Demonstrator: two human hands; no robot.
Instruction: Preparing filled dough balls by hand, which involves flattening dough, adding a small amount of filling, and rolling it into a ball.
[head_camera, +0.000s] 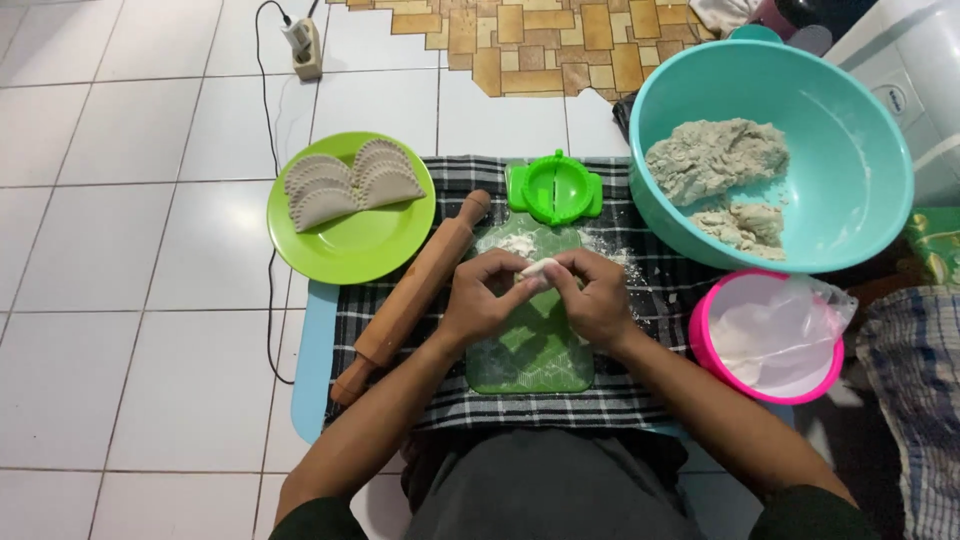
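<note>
Over the green board's (530, 350) top edge, left hand (480, 300) and right hand (597, 300) pinch a dough piece (538, 268) together, keeping it off the floured surface.

From my feed: board (530, 365) sits mid-cloth (640, 390), rolling pin (412, 295) to its left, plate (360, 245) w/ dumplings (350, 182) further left, press mold (554, 188) behind, bowl (860, 200) w/ dough (715, 158) back-right.

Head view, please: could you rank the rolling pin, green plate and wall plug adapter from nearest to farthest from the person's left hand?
From the left hand:
1. Rolling pin, just left of it.
2. Green plate, up-left.
3. Plug adapter, far up on the tiles.
</note>
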